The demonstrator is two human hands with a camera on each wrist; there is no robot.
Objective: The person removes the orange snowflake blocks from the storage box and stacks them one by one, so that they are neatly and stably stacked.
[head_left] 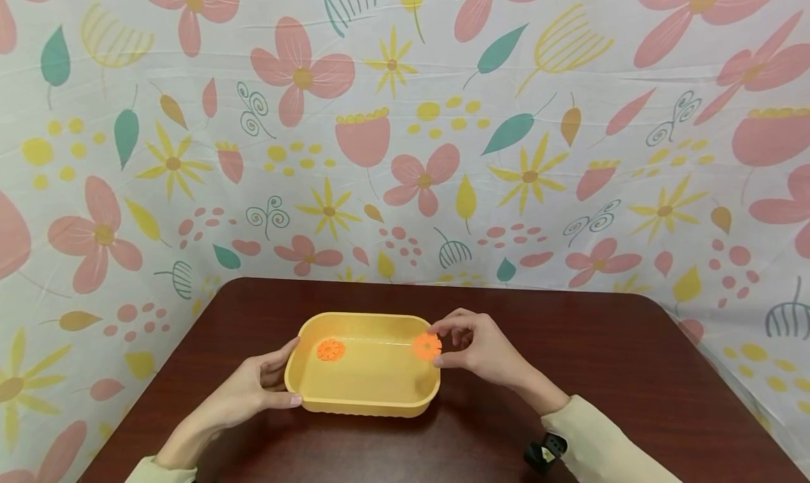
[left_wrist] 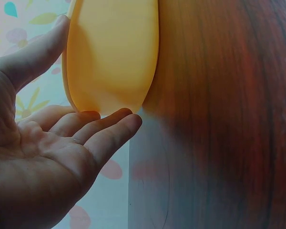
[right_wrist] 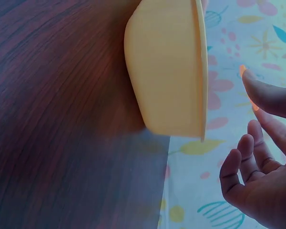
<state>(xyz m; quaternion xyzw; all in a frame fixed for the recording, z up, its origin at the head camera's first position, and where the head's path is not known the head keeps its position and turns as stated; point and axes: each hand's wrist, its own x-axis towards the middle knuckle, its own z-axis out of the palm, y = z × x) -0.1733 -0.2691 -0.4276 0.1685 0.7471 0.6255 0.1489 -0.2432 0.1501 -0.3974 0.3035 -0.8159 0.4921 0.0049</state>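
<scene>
A yellow plastic tray (head_left: 361,405) with rounded corners sits on the table. My left hand (head_left: 243,393) grips its left end, the thumb at the near corner and the fingers along the outside wall, as the left wrist view also shows. Inside the tray, toward the left, lies an orange notched disc (head_left: 330,350), flower-like in outline. A second orange notched disc (head_left: 427,346) is pinched between thumb and index finger of my right hand (head_left: 484,349), over the tray's right end. In the right wrist view only slivers of that disc (right_wrist: 242,71) show; the other fingers are loosely curled.
The dark reddish-brown wooden table (head_left: 569,328) extends around the tray on all sides. Behind it hangs a white cloth (head_left: 430,258) printed with pink, yellow and green flowers and leaves. A black wrist strap (head_left: 545,452) is at the right sleeve.
</scene>
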